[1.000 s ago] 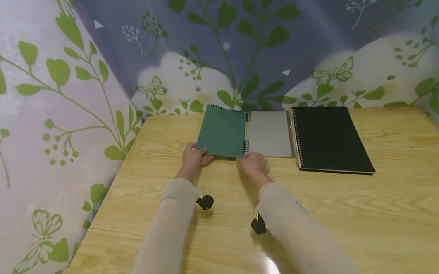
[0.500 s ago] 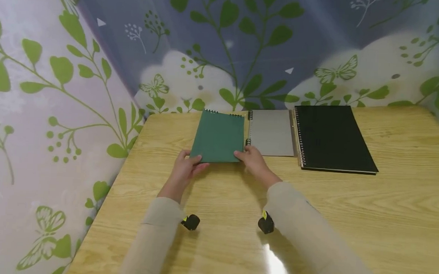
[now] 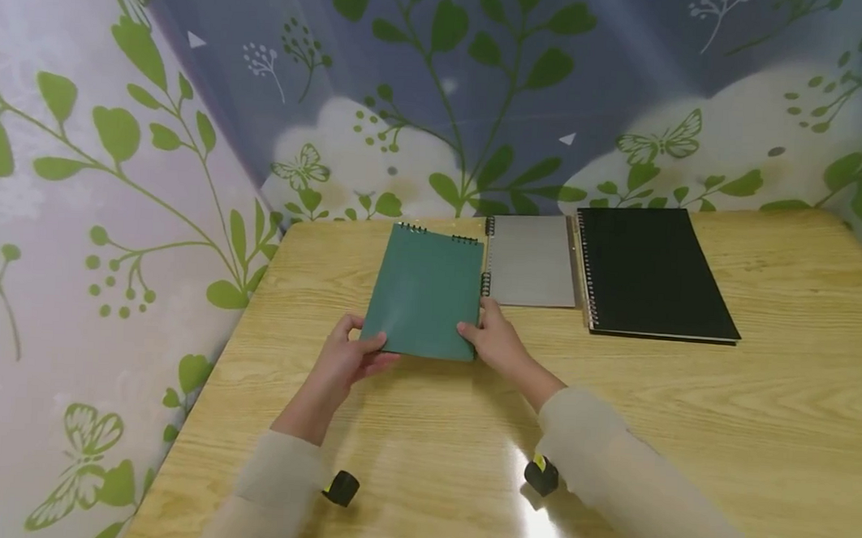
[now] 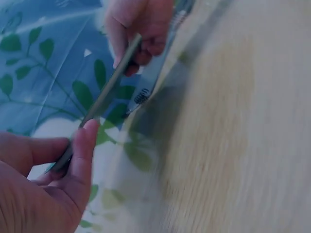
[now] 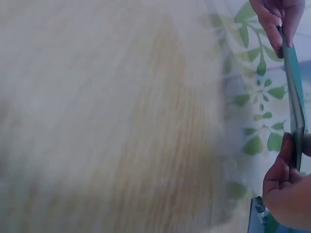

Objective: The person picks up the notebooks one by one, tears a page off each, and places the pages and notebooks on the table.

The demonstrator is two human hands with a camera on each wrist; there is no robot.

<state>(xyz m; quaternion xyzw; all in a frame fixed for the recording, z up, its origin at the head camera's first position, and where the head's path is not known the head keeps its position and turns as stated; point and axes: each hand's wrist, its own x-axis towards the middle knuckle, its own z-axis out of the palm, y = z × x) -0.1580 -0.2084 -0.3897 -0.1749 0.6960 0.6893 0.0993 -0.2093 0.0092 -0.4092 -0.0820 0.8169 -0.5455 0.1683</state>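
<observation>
In the head view, the green notebook (image 3: 426, 293) lies left of the middle of the frame, gripped by both hands, its two groups of coils along its upper edge. The left hand (image 3: 346, 354) pinches the lower left corner, thumb on top of the cover; the right hand (image 3: 502, 339) pinches the lower part of the right edge, thumb also on top. The right hand is near the lower coils of the grey notebook (image 3: 532, 262), which lies just right of the green one, with the black notebook (image 3: 653, 272) farther right on the surface (image 3: 728, 455).

In the left wrist view, the green notebook shows nearly edge-on, slanting from lower left to the top of the frame. The near fingers (image 4: 83, 155) close narrowly on its lower end, while the right hand, at the top, pinches the other end. A strip of wall shows between notebook and surface, so it seems held clear of it. A small dark coil (image 4: 141, 96) shows near the surface's edge.

In the right wrist view, the notebook stands edge-on at the right of the frame, slightly bowed, the left hand at the upper end and the right hand at the lower.

The step in hand looks to be carrying the green notebook two-handed; the next move probably calls for even grips and a level cover.
</observation>
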